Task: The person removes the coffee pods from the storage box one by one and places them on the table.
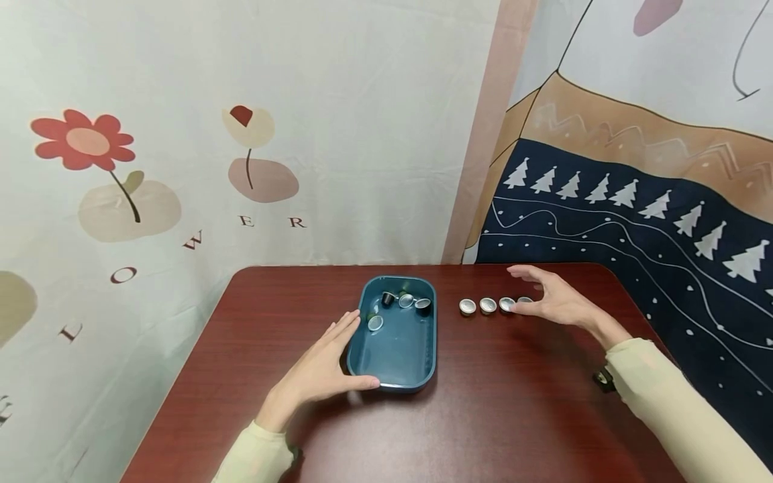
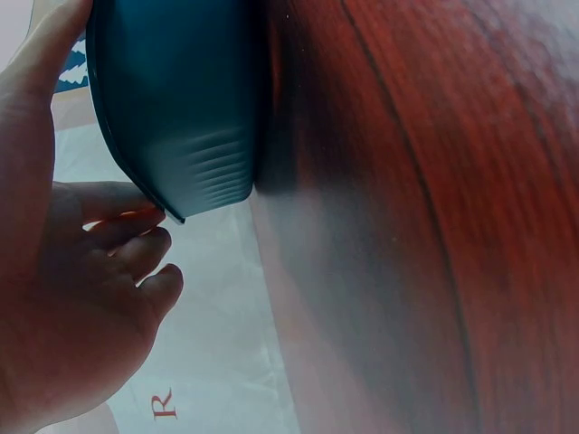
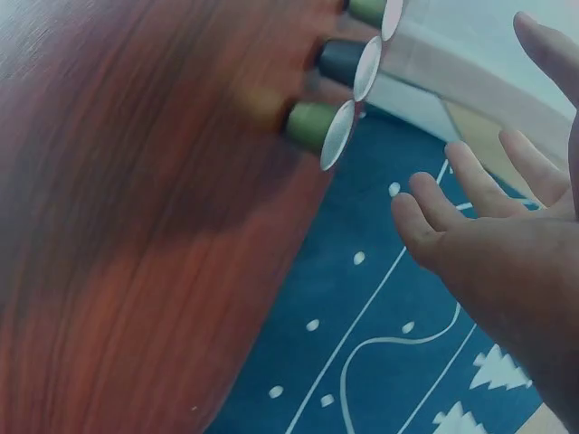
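A blue-green rectangular tray [image 1: 395, 355] sits on the table, with several coffee capsules [image 1: 376, 323] lying loose in its far half. My left hand [image 1: 323, 369] spans the tray's near left corner, fingertips at the left rim and thumb at the front rim, fingers nearly straight. Right of the tray, several more capsules [image 1: 468, 307] stand in a row, silver lids up. Over that row's right end is my right hand [image 1: 558, 298], fingers spread and holding nothing, overlapping the last capsule in the head view. The right wrist view shows green capsules [image 3: 312, 127] and a black capsule [image 3: 344, 61].
The dark red wooden table [image 1: 513, 416] ends at the back against a pale curtain [image 1: 374, 134] printed with flowers. On the right hangs a navy cloth [image 1: 568, 215] with white trees.
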### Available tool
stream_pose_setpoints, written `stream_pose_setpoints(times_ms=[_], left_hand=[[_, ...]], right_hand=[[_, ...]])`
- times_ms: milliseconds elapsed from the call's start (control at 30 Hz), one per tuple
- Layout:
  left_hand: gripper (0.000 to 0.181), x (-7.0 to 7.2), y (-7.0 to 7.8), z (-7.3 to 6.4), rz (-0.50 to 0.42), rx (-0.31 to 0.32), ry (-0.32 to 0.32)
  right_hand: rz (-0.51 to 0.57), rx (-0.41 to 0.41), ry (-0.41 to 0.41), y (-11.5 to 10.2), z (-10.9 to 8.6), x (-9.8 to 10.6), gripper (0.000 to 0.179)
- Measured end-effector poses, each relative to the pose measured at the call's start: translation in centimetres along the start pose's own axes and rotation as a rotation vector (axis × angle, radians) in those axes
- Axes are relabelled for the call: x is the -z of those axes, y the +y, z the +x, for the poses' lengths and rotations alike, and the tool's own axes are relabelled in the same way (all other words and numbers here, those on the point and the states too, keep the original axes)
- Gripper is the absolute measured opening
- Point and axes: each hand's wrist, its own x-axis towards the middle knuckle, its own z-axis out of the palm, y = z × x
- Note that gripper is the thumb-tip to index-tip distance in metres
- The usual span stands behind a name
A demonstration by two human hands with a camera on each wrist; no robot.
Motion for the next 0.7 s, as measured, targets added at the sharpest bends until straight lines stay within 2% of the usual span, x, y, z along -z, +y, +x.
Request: stream_pose_setpoints(times_ms=[700], left_hand=[[0.133,0.1,0.0,0.0,-0.003,-0.002,-0.002]], right_hand=[[0.033,0.099,-0.067,-4.9,1.8,-2.0,0.078]])
